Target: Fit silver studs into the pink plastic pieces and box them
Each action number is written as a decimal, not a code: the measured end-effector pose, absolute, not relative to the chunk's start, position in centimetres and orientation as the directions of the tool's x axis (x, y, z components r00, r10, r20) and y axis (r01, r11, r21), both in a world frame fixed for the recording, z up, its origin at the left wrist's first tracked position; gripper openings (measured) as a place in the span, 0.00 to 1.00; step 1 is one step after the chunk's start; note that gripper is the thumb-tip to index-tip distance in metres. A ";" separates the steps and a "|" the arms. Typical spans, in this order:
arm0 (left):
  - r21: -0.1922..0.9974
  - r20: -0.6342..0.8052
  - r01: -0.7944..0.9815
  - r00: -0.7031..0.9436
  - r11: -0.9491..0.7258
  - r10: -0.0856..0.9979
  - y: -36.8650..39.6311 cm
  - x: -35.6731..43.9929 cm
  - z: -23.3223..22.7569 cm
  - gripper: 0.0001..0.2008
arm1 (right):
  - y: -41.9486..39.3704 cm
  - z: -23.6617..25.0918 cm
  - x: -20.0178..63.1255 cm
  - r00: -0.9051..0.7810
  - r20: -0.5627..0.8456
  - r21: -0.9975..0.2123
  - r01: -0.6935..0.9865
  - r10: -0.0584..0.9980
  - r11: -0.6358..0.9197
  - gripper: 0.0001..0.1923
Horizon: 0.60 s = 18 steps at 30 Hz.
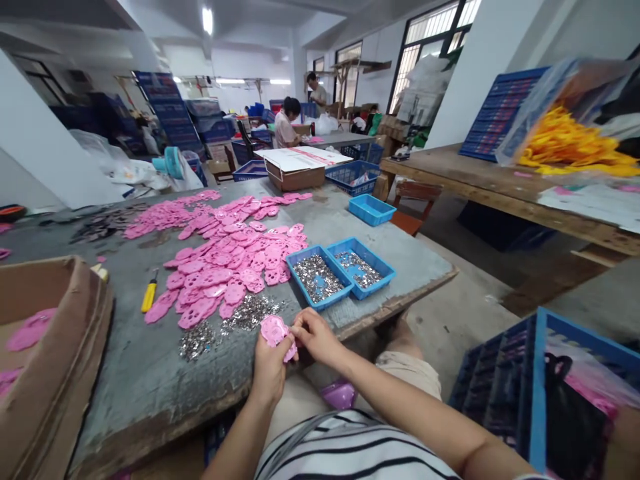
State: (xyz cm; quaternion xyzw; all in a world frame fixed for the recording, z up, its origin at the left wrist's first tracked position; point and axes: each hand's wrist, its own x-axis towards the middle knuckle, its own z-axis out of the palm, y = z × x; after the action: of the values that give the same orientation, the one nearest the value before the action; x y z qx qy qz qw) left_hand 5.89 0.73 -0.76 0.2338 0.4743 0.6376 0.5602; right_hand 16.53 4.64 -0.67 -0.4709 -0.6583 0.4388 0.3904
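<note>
Pink plastic piece (276, 331), flat and rounded with small holes, sits at the near edge of the grey bench (140, 373), at about 6 o'clock in the head view. The left hand (271, 369) is closed around its lower side, thumb on top. The right hand (314, 335) meets it from 3 o'clock, fingertips pinched narrow against the piece's right edge; whether they hold anything small between them cannot be told.

Just beyond the hands, toward 11 o'clock, a loose scatter of small silvery metal parts (235, 320) lies on the bench, and past that a broad heap of pink pieces (225, 260) runs up toward 12 o'clock. At 1 o'clock from the hands two shallow blue trays (327, 299) stand side by side, touching, both holding more silvery parts. A third blue tray (371, 209) stands farther off near the bench's far right edge. A yellow-handled tool (149, 295) lies at 10 o'clock, left of the heap. A cardboard box (55, 360) with pink pieces inside fills the 9 o'clock side. A blue crate (530, 373) stands on the floor at 4 o'clock.
</note>
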 end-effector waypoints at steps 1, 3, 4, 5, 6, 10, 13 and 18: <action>0.864 -0.236 -0.496 -0.246 0.087 0.940 0.7 5.8 -0.6 0.26 | 4.9 -0.8 16.6 -0.254 0.102 -0.950 0.262 0.962 0.169 0.11; 0.865 -0.234 -0.493 -0.225 0.096 0.946 0.6 5.6 -0.2 0.26 | 5.4 -0.9 16.8 -0.262 0.111 -0.954 0.241 0.959 0.176 0.10; 0.870 -0.226 -0.484 -0.223 0.094 0.948 0.7 5.4 0.0 0.25 | 5.6 -0.9 16.8 -0.265 0.120 -0.955 0.234 0.957 0.184 0.10; 0.878 -0.212 -0.470 -0.226 0.084 0.951 0.8 5.2 0.2 0.25 | 5.8 -1.0 16.8 -0.266 0.129 -0.955 0.225 0.955 0.191 0.09; 0.887 -0.193 -0.456 -0.232 0.069 0.953 1.0 5.0 0.5 0.24 | 5.9 -1.1 16.9 -0.264 0.135 -0.956 0.218 0.955 0.195 0.09; 0.911 -0.116 -0.413 -0.247 0.004 0.962 2.5 4.2 1.6 0.23 | 6.1 -1.9 17.3 -0.199 0.138 -0.959 0.217 0.970 0.181 0.06; 0.917 -0.086 -0.398 -0.245 -0.019 0.966 3.8 3.9 2.1 0.23 | 6.6 -2.6 18.1 -0.114 0.137 -0.959 0.235 0.984 0.161 0.05; 0.897 -0.109 -0.442 -0.221 0.000 0.969 4.4 4.2 2.8 0.23 | 7.4 -2.1 19.9 0.005 0.140 -0.965 0.225 0.990 0.136 0.08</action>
State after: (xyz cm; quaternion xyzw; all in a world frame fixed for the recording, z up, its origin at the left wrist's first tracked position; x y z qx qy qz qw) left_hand 4.24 4.45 2.78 0.2961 0.4451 0.6422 0.5493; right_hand 19.87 7.36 -2.13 -0.5224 -0.5816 0.3992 0.4790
